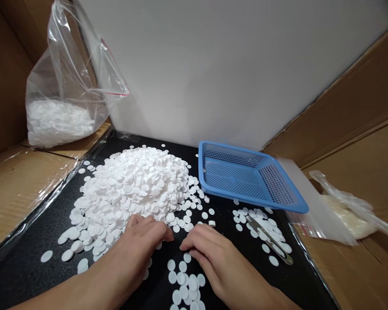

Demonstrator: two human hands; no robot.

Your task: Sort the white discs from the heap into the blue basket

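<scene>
A pale wall (210, 73) stands at the back, and a black table (22, 277) lies below it. On the left is brown card (22, 172), and a clear bag (61, 122) with white bits in it sits on top, in the upper left. Next comes a big pile (139, 181) of flat, round white discs, left of the middle, with loose ones around its edge.

The left hand (144, 237) is low in the frame, at the front of the pile, with its fingers bent. You can't tell if it has a disc. In the bottom middle, between the two arms, lies a small bunch (184, 284) of discs, some on top of each other.

The right hand (210, 249) is just right of the middle, fingers curled, with the tips near the top of that bunch. You can't tell if it is holding one. Farther right is a blue basket (252, 199) with holes. Below it, metal tweezers (271, 243) lie on more discs (274, 228). At the far right is a bag (347, 215) with something pale yellow inside.
</scene>
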